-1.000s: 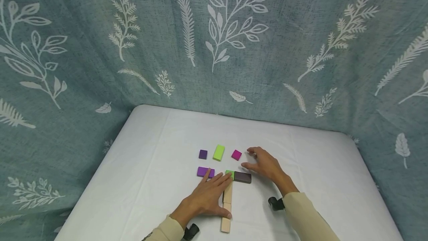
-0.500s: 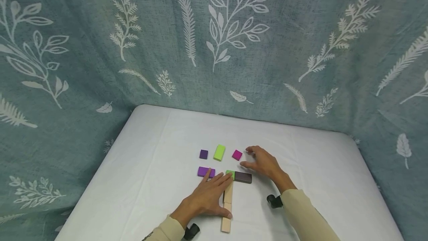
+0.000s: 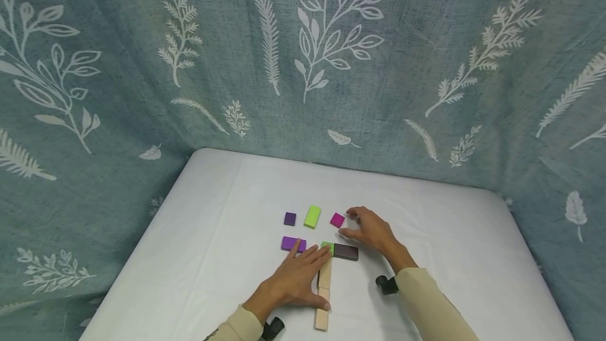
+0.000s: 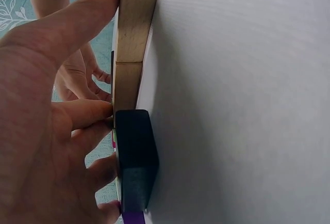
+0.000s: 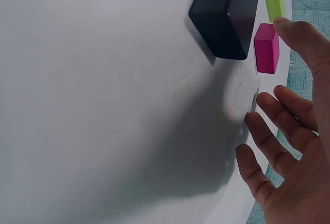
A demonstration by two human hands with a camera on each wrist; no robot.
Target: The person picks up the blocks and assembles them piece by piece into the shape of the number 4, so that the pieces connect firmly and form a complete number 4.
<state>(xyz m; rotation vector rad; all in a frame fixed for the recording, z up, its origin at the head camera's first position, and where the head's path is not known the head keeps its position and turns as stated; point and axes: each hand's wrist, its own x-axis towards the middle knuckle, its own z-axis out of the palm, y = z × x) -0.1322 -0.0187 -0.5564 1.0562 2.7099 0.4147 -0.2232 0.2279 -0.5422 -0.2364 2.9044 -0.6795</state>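
My left hand (image 3: 298, 280) lies spread with extended fingers over a column of plain wooden blocks (image 3: 321, 320). Its thumb rests at the lower wooden blocks, while fingertips reach a green block (image 3: 327, 245) and overlap a purple block (image 3: 289, 243). Under that hand, the left wrist view shows a dark block (image 4: 136, 157) beside the column; the hand hides it from the head view. A dark brown block (image 3: 346, 252) lies against the green one. My right hand (image 3: 371, 230) holds nothing, its thumb and fingers parted around the near side of a magenta block (image 3: 337, 220).
Beyond the hands, a lime block (image 3: 312, 217) and a small dark purple block (image 3: 290, 219) lie in a row with the magenta one. White cloth (image 3: 213, 257) covers the table. A patterned teal curtain (image 3: 265, 67) hangs behind its far edge.
My right hand has shifted slightly left, closer to the magenta block. The left hand keeps its place on the blocks, and the head view has turned a little.
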